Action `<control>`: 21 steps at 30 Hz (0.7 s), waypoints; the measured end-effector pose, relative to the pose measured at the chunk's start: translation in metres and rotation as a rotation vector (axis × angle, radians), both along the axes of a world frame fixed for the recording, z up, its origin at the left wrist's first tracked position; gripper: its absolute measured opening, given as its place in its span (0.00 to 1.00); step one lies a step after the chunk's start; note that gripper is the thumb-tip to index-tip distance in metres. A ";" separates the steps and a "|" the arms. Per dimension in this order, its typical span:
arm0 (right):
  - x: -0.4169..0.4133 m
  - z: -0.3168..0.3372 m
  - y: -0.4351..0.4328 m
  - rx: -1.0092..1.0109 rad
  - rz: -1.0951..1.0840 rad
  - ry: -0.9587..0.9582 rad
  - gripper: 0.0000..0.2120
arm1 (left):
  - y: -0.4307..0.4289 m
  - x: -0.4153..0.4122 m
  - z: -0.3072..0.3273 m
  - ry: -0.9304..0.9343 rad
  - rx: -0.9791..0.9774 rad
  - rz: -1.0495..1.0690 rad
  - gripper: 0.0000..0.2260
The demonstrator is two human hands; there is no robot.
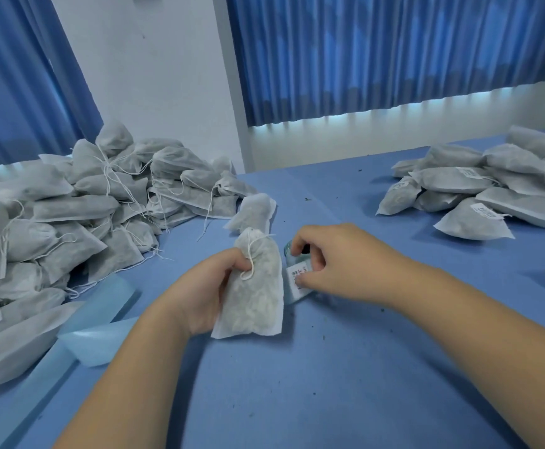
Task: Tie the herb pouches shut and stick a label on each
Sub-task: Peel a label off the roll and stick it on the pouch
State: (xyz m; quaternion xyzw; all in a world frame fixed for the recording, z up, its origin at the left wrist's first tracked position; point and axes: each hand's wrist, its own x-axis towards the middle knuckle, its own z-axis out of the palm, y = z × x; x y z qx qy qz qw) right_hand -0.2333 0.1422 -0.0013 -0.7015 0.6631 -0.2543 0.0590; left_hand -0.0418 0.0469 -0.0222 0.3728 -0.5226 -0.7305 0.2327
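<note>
- The left hand point(212, 286) is curled round a pouch point(258, 296) and grips it at its left edge just below the neck. The fingertips are tucked behind the cloth and cannot be seen.
- The pouch stands a little tilted. Its long axis runs from the person outward, with the gathered neck pointing away and the flat bottom edge nearest the person.
- A white string point(250, 254) closes the neck, and its loop hangs down by the left fingers.
- The right hand point(326, 264), just right of the pouch, has its fingers bent and pinches a white label point(297, 278) printed with a barcode. The print is too small to read.
- A bluish roll point(289, 247) under that hand is mostly hidden.
- A second pouch point(255, 212) lies just beyond, on the blue table point(345, 367).
- A pale blue backing strip point(102, 319) curls at the near left.
- The left heap point(70, 215) of pouches trails loose strings and is cut off by the picture's edge.
- The right heap point(491, 189), well apart, shows labels on several pouches and is also cut off.
</note>
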 end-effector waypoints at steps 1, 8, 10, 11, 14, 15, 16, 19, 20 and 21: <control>0.004 -0.004 0.001 0.030 0.012 0.016 0.11 | -0.001 0.001 -0.001 0.029 0.003 -0.025 0.11; 0.012 -0.010 0.000 0.041 -0.001 -0.047 0.05 | -0.002 0.001 -0.005 0.054 -0.006 -0.092 0.12; 0.014 -0.011 0.000 0.026 -0.012 -0.092 0.02 | -0.001 -0.001 -0.005 0.043 -0.020 -0.104 0.13; 0.014 -0.012 0.000 0.020 -0.014 -0.114 0.03 | 0.000 -0.001 -0.005 0.037 -0.027 -0.110 0.14; 0.016 -0.011 0.000 0.025 -0.010 -0.159 0.05 | 0.003 -0.002 -0.004 0.028 -0.028 -0.118 0.14; 0.016 -0.011 0.000 0.031 -0.011 -0.166 0.05 | 0.003 -0.003 -0.004 0.022 -0.030 -0.118 0.14; 0.015 -0.011 0.001 0.037 -0.012 -0.169 0.05 | 0.004 -0.003 -0.004 0.015 -0.034 -0.116 0.15; 0.015 -0.011 0.002 0.055 -0.013 -0.178 0.03 | 0.005 -0.003 -0.003 -0.002 -0.043 -0.111 0.16; 0.015 -0.011 0.002 0.058 -0.011 -0.185 0.03 | 0.005 -0.003 -0.004 -0.005 -0.047 -0.109 0.16; 0.015 -0.011 0.002 0.060 -0.009 -0.191 0.04 | 0.005 -0.003 -0.004 -0.006 -0.047 -0.105 0.16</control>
